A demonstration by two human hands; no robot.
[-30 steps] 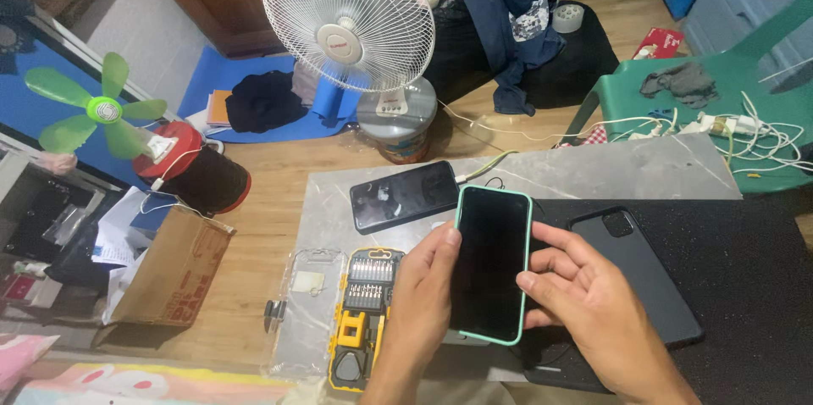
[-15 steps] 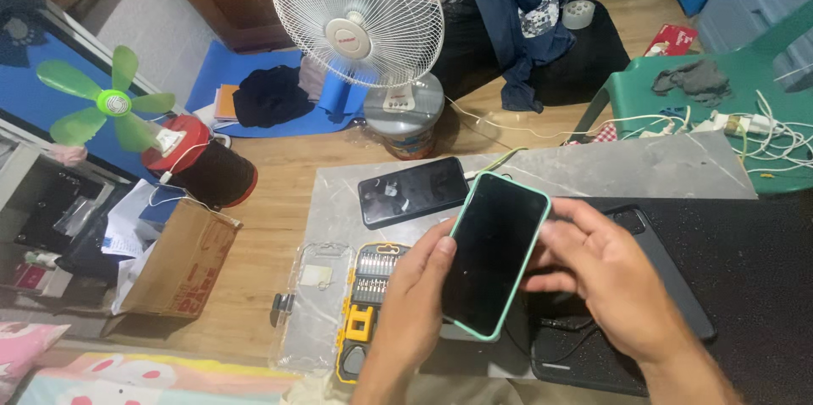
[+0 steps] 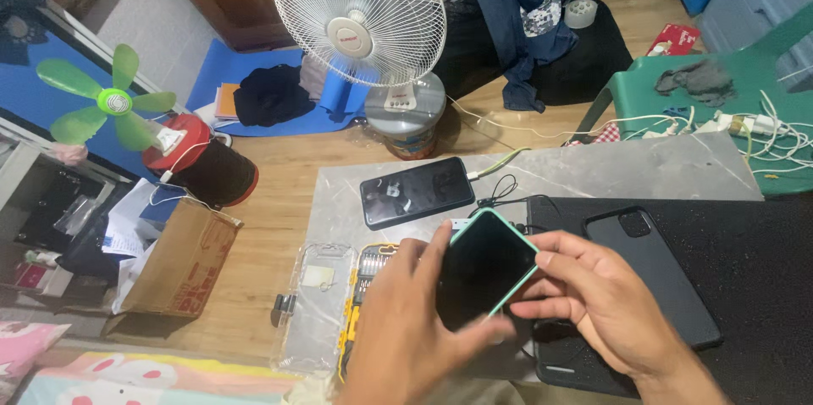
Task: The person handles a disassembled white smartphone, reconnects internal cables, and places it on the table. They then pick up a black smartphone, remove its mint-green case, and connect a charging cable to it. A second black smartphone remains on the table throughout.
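Head view, looking down over a grey marble-patterned bench: both hands meet around a smartphone in a mint-green case, glossy dark screen up, tilted so one rounded corner points away from the person. The left hand wraps the near left edge, fingers curled shut around the phone with the thumb stretched along its lower edge. The right hand pinches the far right edge, thumb over the green rim, the fingers underneath hidden by the phone. The phone is held just above the bench, over the edge of a black textured mat.

On the mat lies a matte black phone case with a square camera cut-out, partly covered by the right hand. Beyond the hands rests a second black phone, shiny, face up, flat on the bench. A yellow-and-black screwdriver bit set sits at the left, its clear plastic lid open beside it; the left hand hides much of it. A white mesh-guarded fan stands on the wooden floor behind.
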